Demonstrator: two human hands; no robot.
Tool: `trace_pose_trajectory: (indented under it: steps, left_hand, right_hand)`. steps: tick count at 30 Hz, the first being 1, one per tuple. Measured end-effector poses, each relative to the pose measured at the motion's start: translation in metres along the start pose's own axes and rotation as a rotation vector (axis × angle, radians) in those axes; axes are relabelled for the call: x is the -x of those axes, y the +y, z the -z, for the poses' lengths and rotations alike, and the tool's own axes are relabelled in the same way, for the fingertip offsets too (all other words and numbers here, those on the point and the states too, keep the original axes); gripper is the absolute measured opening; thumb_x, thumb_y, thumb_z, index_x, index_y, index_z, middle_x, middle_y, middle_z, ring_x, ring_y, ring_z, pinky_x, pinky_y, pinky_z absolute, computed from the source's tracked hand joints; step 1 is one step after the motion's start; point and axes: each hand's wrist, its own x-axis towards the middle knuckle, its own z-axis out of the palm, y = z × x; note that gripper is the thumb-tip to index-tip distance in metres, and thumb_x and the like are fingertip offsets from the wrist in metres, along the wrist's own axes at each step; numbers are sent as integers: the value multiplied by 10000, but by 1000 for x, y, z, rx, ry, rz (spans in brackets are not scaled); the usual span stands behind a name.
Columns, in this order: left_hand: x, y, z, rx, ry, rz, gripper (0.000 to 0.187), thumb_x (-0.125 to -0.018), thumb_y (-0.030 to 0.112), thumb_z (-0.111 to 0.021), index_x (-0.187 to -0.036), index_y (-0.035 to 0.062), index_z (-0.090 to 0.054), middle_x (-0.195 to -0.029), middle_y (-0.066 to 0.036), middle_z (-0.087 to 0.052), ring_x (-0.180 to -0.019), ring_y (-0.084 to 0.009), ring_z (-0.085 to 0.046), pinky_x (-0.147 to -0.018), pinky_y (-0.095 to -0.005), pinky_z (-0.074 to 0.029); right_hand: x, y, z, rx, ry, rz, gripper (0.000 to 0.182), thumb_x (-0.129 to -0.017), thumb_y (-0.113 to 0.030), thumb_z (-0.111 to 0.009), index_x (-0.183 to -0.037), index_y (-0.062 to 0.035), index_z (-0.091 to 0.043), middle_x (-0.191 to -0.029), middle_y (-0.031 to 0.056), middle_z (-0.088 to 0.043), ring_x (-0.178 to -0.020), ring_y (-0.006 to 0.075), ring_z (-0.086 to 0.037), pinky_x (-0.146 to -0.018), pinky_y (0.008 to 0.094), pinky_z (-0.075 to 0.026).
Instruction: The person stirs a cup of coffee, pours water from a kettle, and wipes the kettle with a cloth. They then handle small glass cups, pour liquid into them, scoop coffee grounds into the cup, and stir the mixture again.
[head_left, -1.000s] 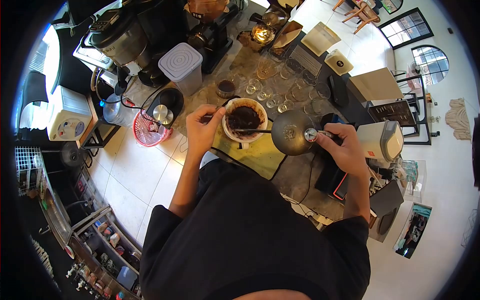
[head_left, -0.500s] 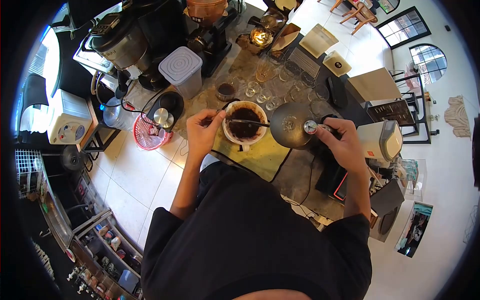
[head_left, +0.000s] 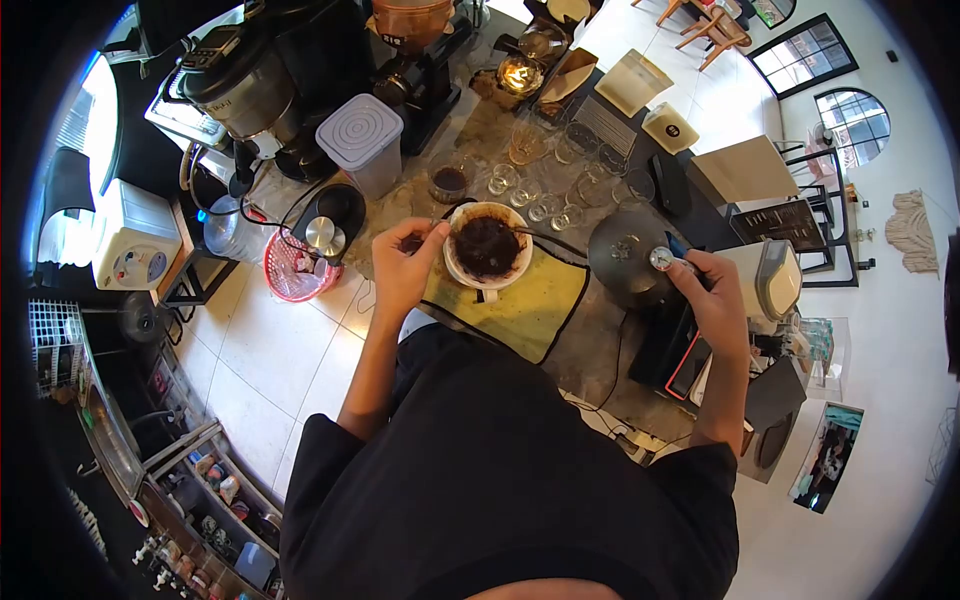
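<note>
- Overhead, the left hand [head_left: 405, 268] pinched a stirring tool at the white dripper [head_left: 488, 246], just beside it.
- Well to its right, the right hand [head_left: 712, 296] gripped the gooseneck kettle [head_left: 628, 256], spout pointing toward the dripper.

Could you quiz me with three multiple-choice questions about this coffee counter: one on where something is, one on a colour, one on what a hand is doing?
1. Where does the white dripper stand?
A. on the floor
B. at the edge of the yellow cloth
C. on the red basket

2. What colour is the storage box's lid?
A. pale grey
B. green
C. orange

3. What does the right hand do?
A. hangs free
B. grips the kettle
C. lifts a glass

Answers: 1 B, the cloth lies under its near side. 2 A, pale with ridged rings. 3 B, its fingers close on the handle.
</note>
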Motion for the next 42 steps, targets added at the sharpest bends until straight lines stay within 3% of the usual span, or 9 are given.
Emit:
trace_pose_trajectory:
  steps: [7,10,12,17,26,28,32,42]
  left_hand:
    - [0,4,-2,-34,9,-29,180,-873,130,-735,-850,-41,-684,-732,6,-631,-659,-48,-535,-605,-211,-418]
    - [0,4,0,-65,-8,-61,183,-868,132,-737,-851,-43,-685,-795,-19,-653,-708,-67,-567,-631,-223,-439]
    - [1,6,-1,-82,1,-65,180,-866,132,-737,-848,-41,-686,-825,-27,-656,-736,-75,-576,-640,-226,-442]
    - [2,10,-4,-91,-3,-60,177,-860,132,-738,-842,-35,-686,-869,-39,-659,-787,-97,-595,-656,-237,-449]
    - [4,25,-7,-289,5,-242,143,-814,101,-760,-802,-27,-698,-764,-63,-606,-717,-144,-575,-647,-268,-438]
    - [0,22,-10,-333,124,-364,144,-801,94,-761,-785,-28,-686,-735,-68,-586,-681,-160,-542,-631,-286,-418]
    - [-2,19,-9,-414,72,-366,161,-799,94,-759,-764,-34,-670,-721,-70,-574,-664,-166,-519,-616,-298,-398]
    - [1,17,-13,-288,117,-279,201,-830,103,-744,-747,-48,-641,-694,-56,-535,-643,-137,-480,-589,-280,-370]
  right_hand:
    - [18,7,9,37,-21,-41,355,-925,-220,-675,-692,-9,-510,-622,-72,-350,-613,28,-316,-528,264,-242]
    - [24,12,5,-40,106,4,373,-921,-238,-683,-690,-8,-502,-622,-67,-336,-611,30,-309,-527,264,-239]
    - [26,14,13,31,-20,18,387,-917,-237,-689,-687,-5,-482,-625,-62,-321,-613,31,-301,-526,266,-234]
    - [26,11,10,28,-71,-26,381,-914,-204,-686,-684,-2,-460,-626,-61,-310,-615,31,-290,-523,268,-229]
    - [24,2,2,12,-91,19,347,-905,-175,-690,-701,10,-479,-628,-51,-306,-625,38,-297,-527,272,-234]
    - [23,1,1,4,-80,36,349,-904,-175,-693,-704,13,-477,-629,-48,-305,-627,39,-298,-528,273,-235]
    - [21,-3,1,6,-98,36,354,-905,-185,-698,-712,19,-483,-632,-46,-306,-627,40,-295,-529,273,-234]
    - [18,1,-5,-9,-33,107,361,-916,-195,-688,-708,19,-486,-620,-55,-308,-613,36,-289,-524,268,-223]
